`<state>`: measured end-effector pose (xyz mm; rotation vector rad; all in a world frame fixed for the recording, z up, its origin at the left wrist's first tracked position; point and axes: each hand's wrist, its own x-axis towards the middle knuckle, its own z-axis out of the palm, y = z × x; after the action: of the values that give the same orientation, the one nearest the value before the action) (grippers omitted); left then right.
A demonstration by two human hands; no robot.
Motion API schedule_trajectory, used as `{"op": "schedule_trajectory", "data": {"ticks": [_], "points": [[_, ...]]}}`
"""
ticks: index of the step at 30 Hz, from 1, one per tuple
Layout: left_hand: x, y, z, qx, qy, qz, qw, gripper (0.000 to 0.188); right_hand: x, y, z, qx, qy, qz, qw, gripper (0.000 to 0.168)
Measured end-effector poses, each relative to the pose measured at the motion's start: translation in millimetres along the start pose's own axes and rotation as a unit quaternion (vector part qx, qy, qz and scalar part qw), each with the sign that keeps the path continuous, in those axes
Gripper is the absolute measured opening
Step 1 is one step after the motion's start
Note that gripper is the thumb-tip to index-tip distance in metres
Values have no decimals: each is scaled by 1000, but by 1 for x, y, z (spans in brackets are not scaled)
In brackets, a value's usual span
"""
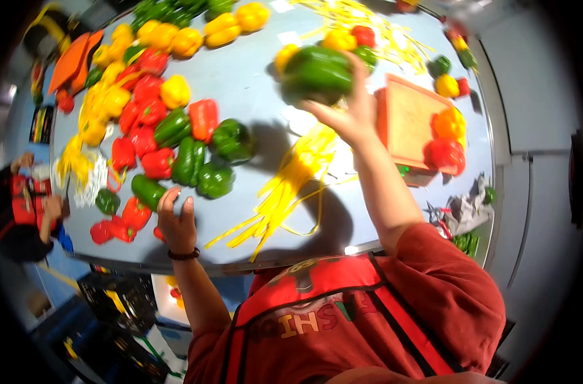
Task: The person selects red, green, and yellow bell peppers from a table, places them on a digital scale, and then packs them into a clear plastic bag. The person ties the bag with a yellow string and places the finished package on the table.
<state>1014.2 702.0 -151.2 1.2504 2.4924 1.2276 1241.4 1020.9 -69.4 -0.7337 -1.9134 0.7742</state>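
My right hand [356,113] holds a large green bell pepper [318,72] above the table, thumb below it and fingers along its far side. My left hand [177,218] is at the near left of the table, thumb and fingers apart. Its fingertips are beside a long green pepper [148,192]; I cannot tell whether they touch it. Several green peppers [215,180] and red peppers [158,163] lie just beyond this hand. Between my arms, a bundle of flat yellow strips [291,177] spreads across the tabletop [238,211].
An orange tray [409,120] on a device with green lit digits stands at right, with peppers at its edge. Yellow peppers [188,42] line the far left. Scissors [442,223] lie by a crumpled grey bag [469,211]. Another person's hand [54,207] is at left.
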Motion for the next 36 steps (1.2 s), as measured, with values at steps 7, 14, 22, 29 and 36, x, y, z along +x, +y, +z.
{"op": "schedule_trajectory", "data": {"ticks": [7,14,22,29,36], "points": [[24,93,72,-99,-124,91,983,28,-128,30,-262,-14,489,-20,872,59],[11,203,151,-85,-216,182,955,32,-167,143,-333,-78,391,211,892,81],[-16,296,231,-156,-269,185,932,54,-180,142,-351,-16,261,238,935,75],[2,319,257,-360,-284,31,888,65,-273,115,-445,19,355,327,876,46],[6,329,273,-363,-293,34,884,68,-296,111,-459,44,294,367,882,41]]}}
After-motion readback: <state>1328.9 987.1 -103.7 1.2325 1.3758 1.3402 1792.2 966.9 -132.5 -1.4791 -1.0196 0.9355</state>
